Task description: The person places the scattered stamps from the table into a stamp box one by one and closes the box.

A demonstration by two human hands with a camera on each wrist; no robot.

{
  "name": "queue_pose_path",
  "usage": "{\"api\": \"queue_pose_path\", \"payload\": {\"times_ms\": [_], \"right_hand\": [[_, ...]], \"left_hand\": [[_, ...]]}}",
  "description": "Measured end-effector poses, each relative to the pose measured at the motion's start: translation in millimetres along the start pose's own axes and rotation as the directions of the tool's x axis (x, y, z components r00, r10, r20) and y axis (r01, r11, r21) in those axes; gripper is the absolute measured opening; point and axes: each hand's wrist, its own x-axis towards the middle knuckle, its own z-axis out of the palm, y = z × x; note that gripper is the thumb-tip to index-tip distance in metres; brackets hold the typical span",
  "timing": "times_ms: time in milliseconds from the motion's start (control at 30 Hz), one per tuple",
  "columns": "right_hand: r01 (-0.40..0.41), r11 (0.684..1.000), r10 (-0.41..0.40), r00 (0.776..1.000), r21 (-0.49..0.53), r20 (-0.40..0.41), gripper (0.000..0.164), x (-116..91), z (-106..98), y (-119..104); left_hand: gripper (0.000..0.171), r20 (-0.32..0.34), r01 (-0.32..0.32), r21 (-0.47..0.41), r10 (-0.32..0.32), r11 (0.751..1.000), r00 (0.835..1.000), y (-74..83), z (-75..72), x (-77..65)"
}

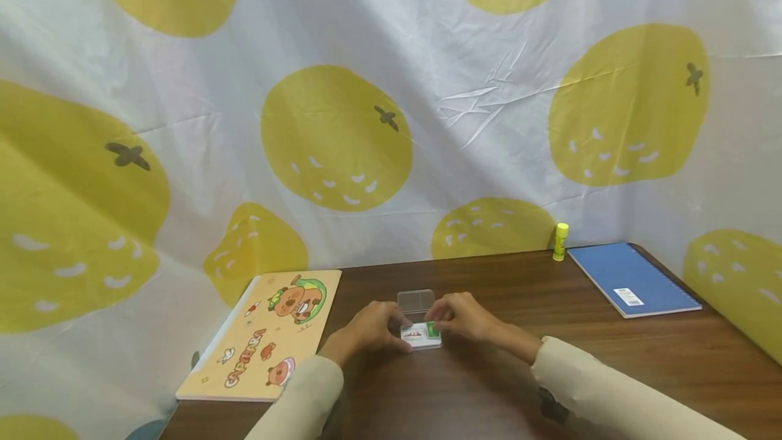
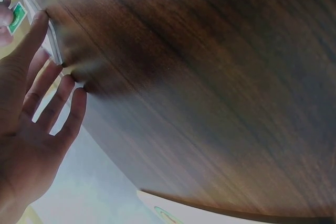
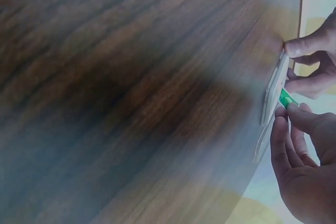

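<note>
A small flat plastic case (image 1: 420, 344) lies on the table between the hands, its clear lid (image 1: 416, 301) raised on the far side. White contents with a red print show on its left half. My left hand (image 1: 374, 326) holds the case's left side between thumb and fingers; the other fingers spread out loosely in the left wrist view. With thumb and fingertips, my right hand (image 1: 466, 316) pinches a small green card (image 1: 433, 331) over the right part of the case. In the right wrist view the green card (image 3: 286, 98) stands tilted above the case (image 3: 274, 90).
A capybara-print notebook (image 1: 256, 341) lies at the left edge of the wooden table (image 1: 464, 386). At the back right are an upright yellow glue stick (image 1: 559, 243) and a blue spiral notebook (image 1: 632, 280). A lemon-patterned curtain (image 1: 440, 155) hangs behind the table.
</note>
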Motion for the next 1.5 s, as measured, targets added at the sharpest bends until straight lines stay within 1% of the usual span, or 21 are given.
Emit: {"api": "queue_pose_path", "payload": {"times_ms": [267, 567, 733, 1133, 1300, 1500], "right_hand": [[0.052, 0.996, -0.052, 0.999, -0.072, 0.000, 0.013, 3.2, 3.4, 0.5], [0.024, 0.991, -0.023, 1.000, -0.130, 0.005, 0.012, 2.7, 5.4, 3.0], [0.006, 0.991, -0.005, 1.000, -0.131, 0.011, 0.012, 3.3, 6.9, 5.4], [0.007, 0.992, -0.004, 1.000, -0.129, 0.023, 0.011, 5.0, 9.5, 9.1], [0.018, 0.991, -0.015, 1.000, -0.134, 0.025, 0.011, 4.9, 9.2, 6.5], [0.006, 0.990, -0.002, 1.000, -0.138, 0.030, 0.011, 4.8, 8.7, 4.4]], "left_hand": [[0.043, 0.006, 0.002, 0.001, -0.002, 1.000, 1.000, 1.3, -1.0, 0.5], [0.044, 0.003, -0.004, 0.009, 0.004, 1.000, 1.000, 1.4, -0.9, 1.0], [0.044, 0.002, -0.008, 0.010, 0.008, 1.000, 1.000, 0.8, -0.9, 1.1], [0.045, 0.003, -0.028, 0.006, 0.028, 1.000, 1.000, 1.0, -2.1, -0.7], [0.044, 0.005, -0.022, 0.009, 0.022, 1.000, 1.000, 1.8, -2.9, -0.9], [0.043, 0.007, -0.014, 0.011, 0.014, 1.000, 1.000, 3.1, -3.1, -1.3]]}}
